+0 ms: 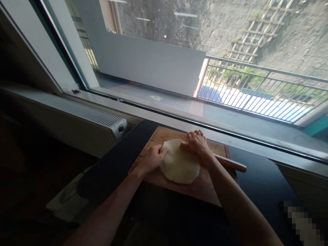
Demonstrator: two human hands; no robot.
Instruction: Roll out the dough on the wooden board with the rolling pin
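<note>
A round, flat sheet of pale dough [179, 165] lies on a wooden cutting board [164, 132]. At the dough's left edge, my left hand [154, 157] is closed, pinching the rim between thumb and fingers. My right hand [197, 141] is over the dough's upper right edge, its palm on a wooden rolling pin [232, 163] and its fingers reaching over the far side. The pin slants beneath this hand and wrist, and its right end sticks out past the board. Its middle is hidden by my right hand and forearm.
The board rests on a dark table [258, 177] against a window sill [212, 131]. A white radiator [107, 128] stands at the left, close to the table. Beyond the glass are a walkway and a metal railing [269, 92]. A pixelated patch covers the lower right corner.
</note>
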